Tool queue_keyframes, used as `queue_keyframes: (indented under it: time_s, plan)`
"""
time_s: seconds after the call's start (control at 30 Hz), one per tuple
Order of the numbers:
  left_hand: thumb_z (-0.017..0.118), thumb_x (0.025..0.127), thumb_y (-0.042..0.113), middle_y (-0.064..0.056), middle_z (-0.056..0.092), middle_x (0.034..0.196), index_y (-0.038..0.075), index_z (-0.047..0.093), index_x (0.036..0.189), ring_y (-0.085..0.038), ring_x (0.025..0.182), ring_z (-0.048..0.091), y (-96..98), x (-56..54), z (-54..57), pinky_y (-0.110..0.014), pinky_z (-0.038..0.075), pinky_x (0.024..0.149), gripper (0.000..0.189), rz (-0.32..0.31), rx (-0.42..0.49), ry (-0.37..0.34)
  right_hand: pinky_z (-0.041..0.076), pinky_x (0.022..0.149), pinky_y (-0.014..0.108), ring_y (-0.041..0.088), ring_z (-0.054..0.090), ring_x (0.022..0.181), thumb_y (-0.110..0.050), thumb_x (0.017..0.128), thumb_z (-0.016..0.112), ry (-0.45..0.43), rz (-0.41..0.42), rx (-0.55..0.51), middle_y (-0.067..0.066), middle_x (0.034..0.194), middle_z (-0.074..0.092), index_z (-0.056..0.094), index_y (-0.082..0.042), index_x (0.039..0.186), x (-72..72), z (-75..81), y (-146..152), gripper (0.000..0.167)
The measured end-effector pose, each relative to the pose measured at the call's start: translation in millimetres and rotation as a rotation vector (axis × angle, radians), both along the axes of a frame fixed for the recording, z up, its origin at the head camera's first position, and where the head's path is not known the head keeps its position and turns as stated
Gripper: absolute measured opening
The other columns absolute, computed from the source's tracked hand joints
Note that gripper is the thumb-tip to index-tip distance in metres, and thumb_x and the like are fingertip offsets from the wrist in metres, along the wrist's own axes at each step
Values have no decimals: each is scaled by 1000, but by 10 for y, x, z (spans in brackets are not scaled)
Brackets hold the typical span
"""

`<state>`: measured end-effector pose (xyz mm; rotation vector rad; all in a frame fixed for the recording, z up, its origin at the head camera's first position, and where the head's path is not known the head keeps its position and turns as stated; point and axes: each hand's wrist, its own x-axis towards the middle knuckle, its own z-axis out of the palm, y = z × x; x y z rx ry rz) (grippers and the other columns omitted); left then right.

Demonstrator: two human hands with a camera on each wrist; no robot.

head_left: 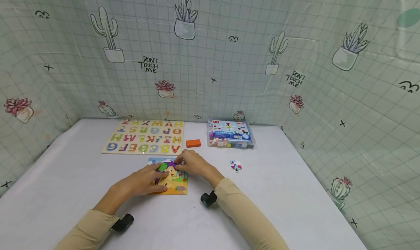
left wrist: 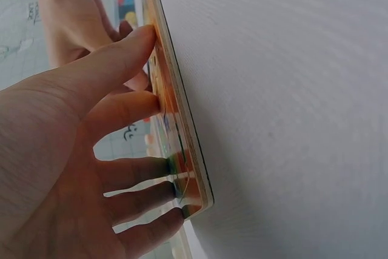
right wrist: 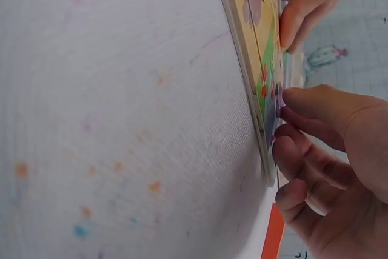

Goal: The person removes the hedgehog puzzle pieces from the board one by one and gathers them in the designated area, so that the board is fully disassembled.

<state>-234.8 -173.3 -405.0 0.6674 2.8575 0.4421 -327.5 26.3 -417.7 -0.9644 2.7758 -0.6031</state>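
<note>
A jigsaw puzzle board (head_left: 179,190) with a purple-haired cartoon figure lies on the white table. My left hand (head_left: 144,180) rests across its left part, fingers spread and fairly straight; in the left wrist view, the left fingertips (left wrist: 159,210) press on its face near the edge. At the upper right of the board, my right hand (head_left: 193,163) pinches a small purplish puzzle piece (right wrist: 280,112) between thumb and index finger, right at the surface. The fingers mostly hide this piece. A loose puzzle piece (head_left: 236,166) lies on the table to the right.
Behind the puzzle lies a wooden alphabet board (head_left: 139,132) with colourful letters. An orange block (head_left: 193,143) sits beside it, and a clear plastic box (head_left: 230,134) of small coloured parts stands further right. A printed cloth backdrop (head_left: 210,60) hangs behind the table.
</note>
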Motion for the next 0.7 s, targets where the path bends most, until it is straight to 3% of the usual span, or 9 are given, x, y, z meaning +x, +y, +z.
queue_keyframes:
  time_s: [0.37, 0.7]
  plan:
    - [67, 89, 49, -32, 39, 149, 9, 62, 133, -51, 138, 36, 10, 29, -7, -67, 35, 108, 61, 11, 9, -28, 49, 74, 16, 6, 55, 80, -22, 91, 71, -34, -49, -26, -1, 93, 69, 74, -9, 104, 33, -24, -57, 19]
    - [67, 89, 49, -33, 38, 149, 9, 61, 133, -51, 138, 37, 11, 5, 17, -65, 37, 108, 60, 11, 7, -25, 47, 70, 18, 6, 54, 77, -23, 90, 73, 21, -95, -19, -3, 89, 66, 72, -11, 98, 35, 0, -99, 14]
